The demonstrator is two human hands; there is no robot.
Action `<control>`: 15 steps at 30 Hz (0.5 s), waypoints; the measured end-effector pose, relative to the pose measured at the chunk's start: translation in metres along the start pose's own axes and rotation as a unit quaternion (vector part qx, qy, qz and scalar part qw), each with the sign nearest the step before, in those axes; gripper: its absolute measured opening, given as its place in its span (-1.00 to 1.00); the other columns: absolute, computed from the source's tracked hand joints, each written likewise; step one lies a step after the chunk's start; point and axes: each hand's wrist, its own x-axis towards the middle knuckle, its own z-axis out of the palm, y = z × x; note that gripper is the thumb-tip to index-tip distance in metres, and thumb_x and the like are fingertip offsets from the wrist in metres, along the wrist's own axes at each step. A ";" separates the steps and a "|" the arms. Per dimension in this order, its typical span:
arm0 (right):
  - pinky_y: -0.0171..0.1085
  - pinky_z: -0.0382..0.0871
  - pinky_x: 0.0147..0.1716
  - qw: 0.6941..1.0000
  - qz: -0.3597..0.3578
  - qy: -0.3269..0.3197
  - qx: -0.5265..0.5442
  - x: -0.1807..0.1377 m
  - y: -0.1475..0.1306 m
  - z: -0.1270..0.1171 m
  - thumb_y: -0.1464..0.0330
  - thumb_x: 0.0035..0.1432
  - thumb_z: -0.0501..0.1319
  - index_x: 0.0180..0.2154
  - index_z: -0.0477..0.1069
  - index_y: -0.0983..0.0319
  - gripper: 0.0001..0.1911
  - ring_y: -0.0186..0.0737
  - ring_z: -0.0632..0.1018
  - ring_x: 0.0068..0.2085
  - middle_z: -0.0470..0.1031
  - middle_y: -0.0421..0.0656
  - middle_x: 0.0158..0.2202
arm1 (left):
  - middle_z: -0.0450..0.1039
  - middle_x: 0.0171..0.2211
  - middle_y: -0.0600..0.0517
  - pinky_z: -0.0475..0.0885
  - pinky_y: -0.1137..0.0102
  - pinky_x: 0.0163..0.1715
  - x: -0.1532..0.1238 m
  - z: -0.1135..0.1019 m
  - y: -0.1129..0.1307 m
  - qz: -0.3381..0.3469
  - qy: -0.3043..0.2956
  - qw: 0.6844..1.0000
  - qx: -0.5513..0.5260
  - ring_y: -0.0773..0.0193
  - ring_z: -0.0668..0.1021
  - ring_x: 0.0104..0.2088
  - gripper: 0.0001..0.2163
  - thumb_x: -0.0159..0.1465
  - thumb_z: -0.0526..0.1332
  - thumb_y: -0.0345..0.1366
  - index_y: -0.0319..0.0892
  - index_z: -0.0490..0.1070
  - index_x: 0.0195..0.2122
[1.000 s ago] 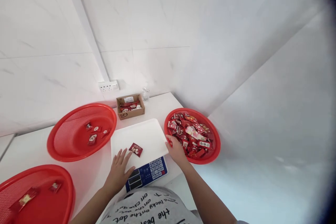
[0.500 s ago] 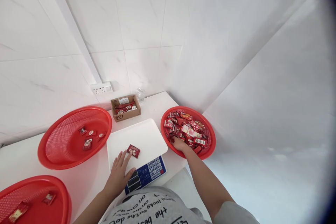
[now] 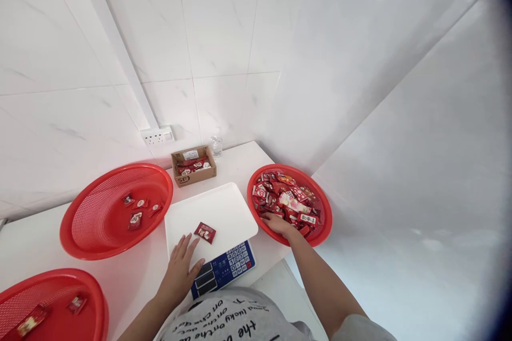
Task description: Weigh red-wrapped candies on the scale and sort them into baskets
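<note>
A white weighing scale (image 3: 224,208) with a blue keypad sits in front of me, and one red packet (image 3: 205,232) lies on its platform. My left hand (image 3: 181,269) rests flat on the platform's near edge, fingers spread, just short of that packet. My right hand (image 3: 277,222) reaches into the red basket (image 3: 324,224) on the right, which is full of red wrapped sweets (image 3: 290,197). Its fingers lie among the sweets, and whether they grip one is hidden.
A second red basket (image 3: 80,234) at the left holds several packets. A third red basket (image 3: 92,298) at the lower left holds two. A small cardboard box (image 3: 194,176) of packets and a glass (image 3: 216,145) stand by the wall under a socket strip (image 3: 157,136).
My right hand has moved from the edge of the scale into the right basket of sweets. My left hand has stayed on the scale platform.
</note>
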 end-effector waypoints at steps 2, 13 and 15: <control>-0.20 0.27 0.00 0.999 -0.005 -0.003 0.033 -0.005 -0.002 -0.001 0.24 0.14 0.05 -0.04 0.40 0.23 -0.61 -0.16 0.45 0.00 0.43 -0.07 0.03 | 0.15 0.21 -0.10 0.18 0.00 0.12 0.001 0.000 0.001 -0.001 -0.002 1.000 -0.007 0.02 0.14 0.23 -0.57 0.25 0.02 -0.11 -0.08 0.23 0.13; -0.23 0.37 -0.11 0.982 0.016 0.034 0.186 -0.011 -0.011 -0.003 0.41 0.11 -0.01 -0.07 0.39 0.26 -0.64 -0.23 0.52 -0.13 0.51 -0.07 -0.09 | 0.14 0.21 -0.09 0.21 0.01 0.11 0.003 -0.008 0.003 -0.003 -0.002 1.000 -0.018 0.01 0.16 0.23 -0.57 0.25 0.03 -0.12 -0.08 0.20 0.14; -0.22 0.29 -0.01 0.994 -0.003 0.013 0.110 -0.007 -0.011 -0.003 0.39 0.11 0.04 -0.04 0.38 0.25 -0.63 -0.20 0.47 -0.03 0.44 -0.08 0.01 | 0.14 0.22 -0.09 0.21 0.01 0.11 0.004 -0.010 0.004 -0.007 -0.009 1.000 -0.021 0.01 0.15 0.23 -0.57 0.26 0.03 -0.12 -0.09 0.21 0.14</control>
